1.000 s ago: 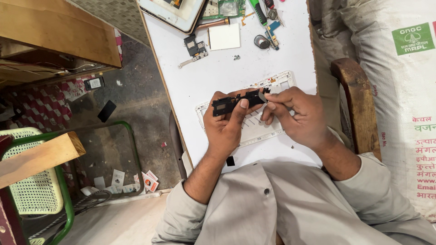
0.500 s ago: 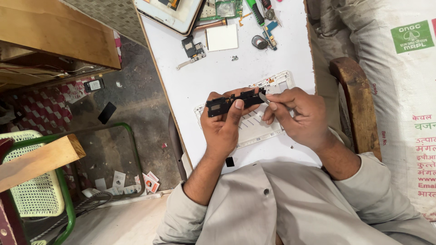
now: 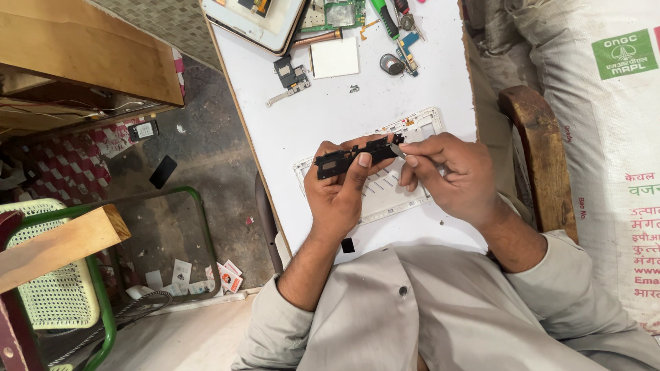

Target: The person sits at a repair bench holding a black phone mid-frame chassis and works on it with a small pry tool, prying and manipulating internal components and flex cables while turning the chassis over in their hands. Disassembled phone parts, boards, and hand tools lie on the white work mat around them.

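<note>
Two hands (image 3: 340, 196) (image 3: 454, 178) grip a flat black plastic part (image 3: 354, 156).

frame (image 3: 412, 130) lay on table (image 3: 302, 130), under both hands. flat card (image 3: 335, 57) & small part (image 3: 291, 74) sat beyond it; tools (image 3: 395, 27) further right, tablet (image 3: 258, 20) at far edge.

Bright, even daylight washes the white table (image 3: 323, 117) beyond the hands, near glare; soft shadows lie beneath them, the floor left of them dimmer, focus sharp
</note>
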A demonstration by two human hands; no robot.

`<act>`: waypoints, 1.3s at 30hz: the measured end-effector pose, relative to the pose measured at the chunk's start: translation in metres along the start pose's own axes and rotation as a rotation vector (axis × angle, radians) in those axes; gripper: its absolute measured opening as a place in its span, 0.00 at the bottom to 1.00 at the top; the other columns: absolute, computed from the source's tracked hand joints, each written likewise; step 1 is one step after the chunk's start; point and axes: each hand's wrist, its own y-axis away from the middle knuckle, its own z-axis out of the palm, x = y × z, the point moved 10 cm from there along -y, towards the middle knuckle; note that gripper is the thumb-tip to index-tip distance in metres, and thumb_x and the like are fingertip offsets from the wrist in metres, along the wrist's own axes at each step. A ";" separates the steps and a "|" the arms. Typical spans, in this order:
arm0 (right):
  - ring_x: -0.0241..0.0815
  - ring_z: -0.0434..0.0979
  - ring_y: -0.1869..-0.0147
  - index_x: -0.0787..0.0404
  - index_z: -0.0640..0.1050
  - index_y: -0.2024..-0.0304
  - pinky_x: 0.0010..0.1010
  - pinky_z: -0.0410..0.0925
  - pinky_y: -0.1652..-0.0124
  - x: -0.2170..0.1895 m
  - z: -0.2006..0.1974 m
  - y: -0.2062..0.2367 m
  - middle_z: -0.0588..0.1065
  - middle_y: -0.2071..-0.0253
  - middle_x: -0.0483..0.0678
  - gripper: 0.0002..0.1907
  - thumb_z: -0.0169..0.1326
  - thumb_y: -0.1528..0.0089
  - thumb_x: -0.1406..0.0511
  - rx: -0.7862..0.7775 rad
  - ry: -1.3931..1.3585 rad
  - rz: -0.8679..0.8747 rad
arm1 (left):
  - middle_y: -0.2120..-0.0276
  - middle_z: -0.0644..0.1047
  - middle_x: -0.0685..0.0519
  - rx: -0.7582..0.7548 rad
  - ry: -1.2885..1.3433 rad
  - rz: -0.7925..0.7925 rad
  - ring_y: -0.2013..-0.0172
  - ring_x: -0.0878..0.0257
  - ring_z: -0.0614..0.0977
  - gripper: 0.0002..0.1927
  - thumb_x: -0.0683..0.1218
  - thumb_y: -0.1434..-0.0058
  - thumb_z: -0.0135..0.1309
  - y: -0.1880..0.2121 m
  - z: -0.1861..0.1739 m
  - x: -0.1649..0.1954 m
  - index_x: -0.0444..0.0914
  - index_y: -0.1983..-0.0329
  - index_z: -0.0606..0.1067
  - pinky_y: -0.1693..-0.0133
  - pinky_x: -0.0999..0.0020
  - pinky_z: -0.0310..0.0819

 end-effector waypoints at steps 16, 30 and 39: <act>0.34 0.80 0.65 0.69 0.76 0.48 0.23 0.75 0.65 0.004 0.000 -0.001 0.79 0.68 0.50 0.08 0.50 0.28 0.71 0.014 -0.069 0.056 | 0.48 0.77 0.30 0.006 0.006 -0.014 0.42 0.43 0.80 0.09 0.38 0.26 0.48 0.000 0.000 -0.002 0.32 0.61 0.61 0.45 0.54 0.85; 0.33 0.81 0.65 0.69 0.75 0.49 0.23 0.75 0.65 0.003 -0.003 0.000 0.80 0.67 0.50 0.08 0.51 0.28 0.70 0.015 -0.043 0.053 | 0.48 0.77 0.29 0.019 -0.022 -0.031 0.42 0.42 0.80 0.09 0.39 0.27 0.47 -0.001 -0.001 -0.001 0.33 0.60 0.60 0.47 0.54 0.86; 0.33 0.81 0.66 0.70 0.76 0.48 0.22 0.75 0.66 0.004 -0.001 0.000 0.80 0.68 0.50 0.08 0.51 0.28 0.70 0.002 -0.033 0.047 | 0.47 0.76 0.29 -0.019 -0.045 0.023 0.42 0.45 0.81 0.09 0.39 0.25 0.48 0.002 0.003 0.001 0.32 0.60 0.61 0.44 0.56 0.85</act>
